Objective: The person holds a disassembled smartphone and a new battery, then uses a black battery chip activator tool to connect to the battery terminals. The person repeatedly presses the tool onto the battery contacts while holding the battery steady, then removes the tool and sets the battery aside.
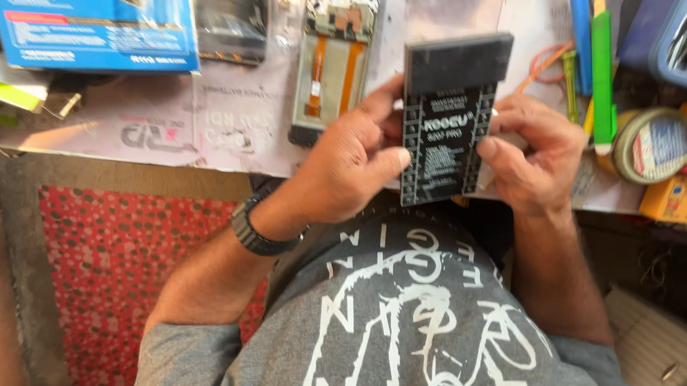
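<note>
My left hand (349, 164) | my right hand (532, 154) | both clamped on black board (452, 115) edges | opened phone (333, 63) just left of board, apparently untouched

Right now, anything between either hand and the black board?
Nothing visible. Both hands already hold the black rectangular board above the bench edge: left hand with its thumb on the left edge, right hand with its thumb on the right edge. The opened phone frame lies apart, on the mat behind.
</note>
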